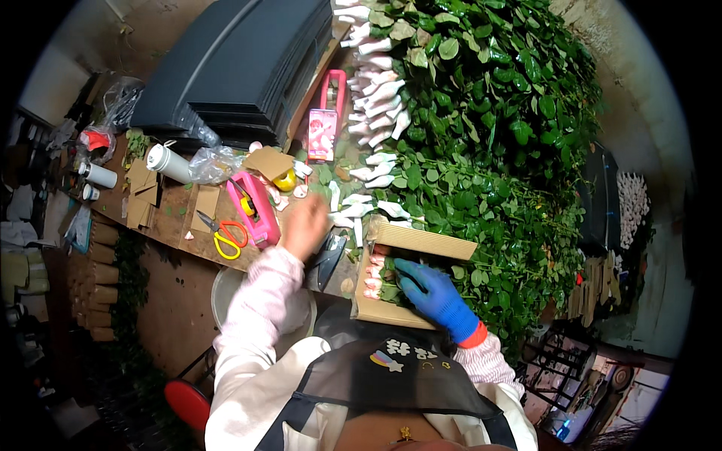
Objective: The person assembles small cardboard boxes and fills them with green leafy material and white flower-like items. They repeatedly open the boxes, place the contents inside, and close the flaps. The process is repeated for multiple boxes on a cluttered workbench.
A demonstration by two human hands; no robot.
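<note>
Blue-gloved right hand (435, 295) between cardboard flaps (425, 239), fingers bent, grip unclear; pink roses (374, 275) just left of it. Left hand (305, 228) blurred, cannot tell state.

Bright light falls across the middle, glinting off the glossy leaves (519, 68) and nearly bleaching the white jacket (235, 406), while the lower left sinks into deep shadow. The left hand (304, 225) looks slightly blurred. Black surrounds the round fisheye view, whose edges curve and soften.
</note>
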